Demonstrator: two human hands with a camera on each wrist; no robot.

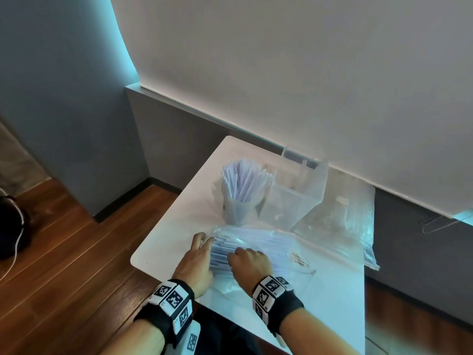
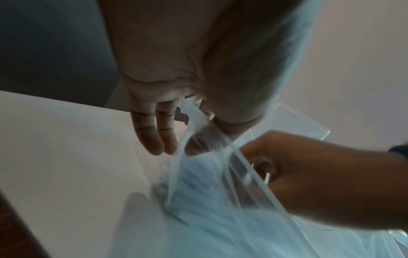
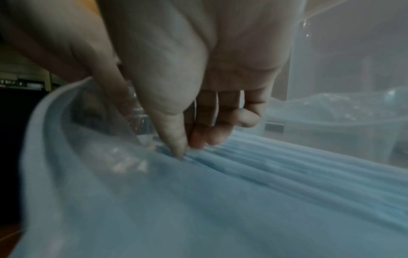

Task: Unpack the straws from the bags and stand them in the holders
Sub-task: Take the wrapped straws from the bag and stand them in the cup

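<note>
At the table's [image 1: 163, 242] near-left edge, left hand [image 1: 195, 265] pinches the bag's [image 1: 281, 242] mouth; right hand [image 1: 249, 262] fingers its straws [image 3: 287, 157].

Bare white table [image 1: 179, 226] runs open along my left, from the near left corner up to the far edge; I can pass there. Straight ahead, the round cup of upright straws [image 1: 240, 190] blocks the middle, with the clear square holder [image 1: 294, 198] just beside it on the right. The far right is covered by a slack clear bag [image 1: 358, 221]. The full straw bag [image 1: 268, 247] spans the near middle under both my hands. The wall [image 1: 281, 73] closes the far side.
</note>
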